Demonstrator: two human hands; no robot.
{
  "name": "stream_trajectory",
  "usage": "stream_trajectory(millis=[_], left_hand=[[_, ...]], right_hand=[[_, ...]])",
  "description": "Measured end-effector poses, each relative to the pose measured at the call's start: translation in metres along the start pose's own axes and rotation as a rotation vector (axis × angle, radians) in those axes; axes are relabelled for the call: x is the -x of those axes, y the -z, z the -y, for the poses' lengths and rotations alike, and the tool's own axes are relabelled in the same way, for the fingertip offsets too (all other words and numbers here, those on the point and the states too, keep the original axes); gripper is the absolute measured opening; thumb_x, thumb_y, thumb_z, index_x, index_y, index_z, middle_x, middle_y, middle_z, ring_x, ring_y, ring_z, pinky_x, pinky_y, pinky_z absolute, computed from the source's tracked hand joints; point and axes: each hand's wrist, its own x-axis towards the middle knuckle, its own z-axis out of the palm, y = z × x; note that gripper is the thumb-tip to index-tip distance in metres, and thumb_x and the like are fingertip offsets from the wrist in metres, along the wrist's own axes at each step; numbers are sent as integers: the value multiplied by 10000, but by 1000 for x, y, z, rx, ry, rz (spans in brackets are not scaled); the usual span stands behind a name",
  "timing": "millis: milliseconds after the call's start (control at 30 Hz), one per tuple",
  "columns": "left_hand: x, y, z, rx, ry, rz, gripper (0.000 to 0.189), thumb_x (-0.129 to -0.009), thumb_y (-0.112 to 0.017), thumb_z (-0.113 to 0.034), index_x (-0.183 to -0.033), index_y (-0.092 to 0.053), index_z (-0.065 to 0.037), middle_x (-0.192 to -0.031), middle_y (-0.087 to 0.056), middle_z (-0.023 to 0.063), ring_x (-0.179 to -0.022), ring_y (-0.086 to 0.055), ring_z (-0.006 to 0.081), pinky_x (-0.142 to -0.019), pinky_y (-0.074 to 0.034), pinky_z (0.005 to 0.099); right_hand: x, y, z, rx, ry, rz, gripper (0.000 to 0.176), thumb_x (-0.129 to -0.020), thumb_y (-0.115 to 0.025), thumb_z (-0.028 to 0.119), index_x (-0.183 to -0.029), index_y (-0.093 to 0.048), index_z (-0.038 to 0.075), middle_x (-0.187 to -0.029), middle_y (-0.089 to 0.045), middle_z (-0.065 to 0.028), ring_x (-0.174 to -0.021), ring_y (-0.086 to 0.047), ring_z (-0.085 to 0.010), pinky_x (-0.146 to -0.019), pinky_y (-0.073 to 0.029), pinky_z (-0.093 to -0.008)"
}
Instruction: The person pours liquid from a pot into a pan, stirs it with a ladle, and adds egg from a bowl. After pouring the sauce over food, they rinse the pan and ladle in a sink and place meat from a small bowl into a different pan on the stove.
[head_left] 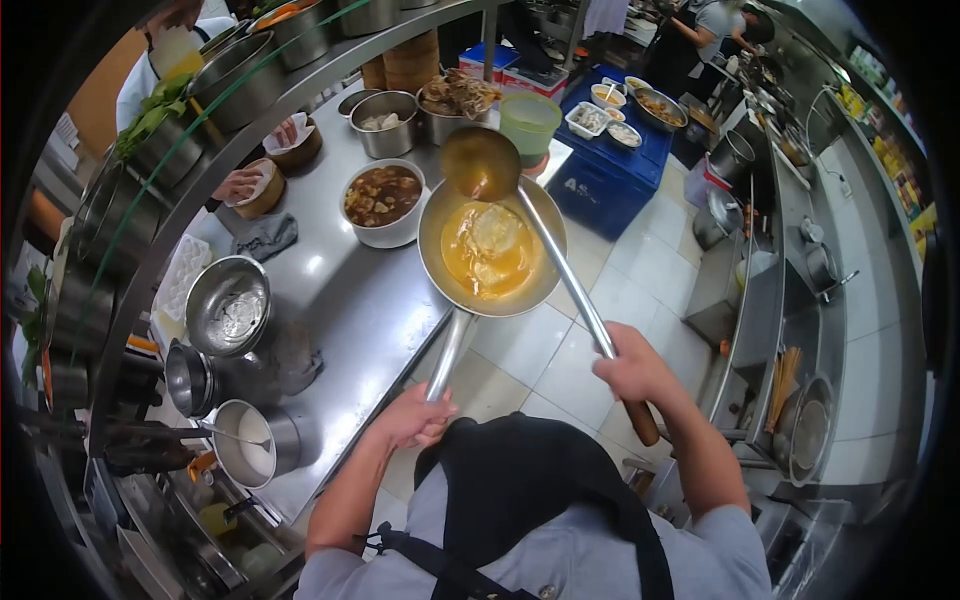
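Observation:
My left hand (412, 417) is closed round the metal handle of a frying pan (541, 280), held out over the corner of the steel table. Orange-yellow sauce (462, 262) lies in the pan with a pale, rounded piece of food (494, 232) in it. In my right hand (634, 364) is the long handle of a large ladle (481, 165), its wooden end sticking out below my fist. The ladle's bowl hangs over the pan's far rim and has a wet, brownish shine. Left of the pan stands a white bowl (386, 236) of dark brown stew.
The steel table (345, 290) carries metal bowls (228, 305), a pot of white liquid (257, 450) and pots of food. A blue box (607, 180) with dishes stands beyond. Across the table, another person's hands touch brown containers (262, 192). A stove counter lines the right.

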Motion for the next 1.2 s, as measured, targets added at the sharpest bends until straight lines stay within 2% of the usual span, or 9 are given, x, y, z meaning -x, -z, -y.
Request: stream_trajectory(millis=[67, 100, 167, 267, 500, 700, 900, 967, 1200], left_hand=[[-7, -10, -3, -29, 2, -8, 246, -888, -616, -7, -903, -401, -126, -603, -322, -41, -417, -274, 42, -358, -192, 228], [-10, -16, -4, -60, -12, -41, 249, -888, -617, -9, -901, -398, -127, -604, -325, -39, -419, -276, 43, -361, -187, 230], [-19, -26, -7, -101, -20, -65, 252, -889, -618, -11, -898, -394, -128, -604, -328, -38, -420, -279, 44, -364, -182, 231], [-29, -36, -15, -145, -54, -21, 257, -885, -617, -15, -888, -388, -132, -604, -340, -32, -423, -285, 47, -370, -181, 234], [-47, -56, -29, -266, -67, -73, 276, -861, -632, -7, -878, -390, -138, -597, -346, -39, -421, -276, 50, -379, -189, 237], [-46, -61, -44, -440, -38, -110, 261, -846, -644, -21, -877, -410, -132, -592, -388, -37, -428, -331, 53, -378, -239, 242], [-46, -57, -57, -567, -75, -105, 271, -855, -634, -3, -888, -402, -139, -602, -350, -46, -439, -294, 50, -389, -216, 244], [-47, -49, -65, -458, -21, -87, 273, -855, -634, -5, -893, -398, -138, -609, -369, -39, -435, -310, 54, -384, -240, 247], [-44, -33, -77, -625, -66, -154, 223, -847, -635, -46, -873, -425, -116, -582, -411, -25, -430, -363, 74, -395, -311, 257]], right_hand=[[10, 13, -34, 563, 101, -395, 148, -780, -532, 86, -897, -488, 6, -679, -556, -180, -610, -585, -339, -594, -469, -444], [10, 19, -43, 556, 92, -408, 148, -780, -532, 86, -897, -488, 6, -679, -556, -180, -610, -585, -339, -594, -469, -444], [11, 32, -59, 471, 12, -434, 191, -779, -537, 95, -924, -475, -12, -717, -562, -256, -718, -565, -442, -692, -445, -490], [7, 34, -81, 528, 22, -423, 251, -781, -556, 93, -980, -454, -22, -743, -596, -303, -764, -587, -505, -708, -467, -544], [58, 48, -128, 621, -27, -290, 278, -790, -586, 113, -1007, -449, 8, -731, -598, -299, -744, -587, -502, -715, -467, -572], [11, 89, -123, 682, 104, -550, 287, -793, -583, 96, -1034, -445, 25, -715, -605, -278, -748, -601, -489, -704, -474, -565], [20, 82, -135, 765, 35, -378, 268, -799, -580, 97, -1018, -443, 23, -734, -613, -270, -752, -606, -478, -696, -482, -555], [38, 78, -149, 780, 14, -300, 243, -797, -591, 94, -989, -453, 37, -743, -611, -255, -768, -608, -469, -693, -479, -550], [65, 111, -115, 762, -158, -483, 230, -782, -620, 82, -966, -483, 63, -742, -603, -228, -778, -605, -464, -693, -460, -544]])
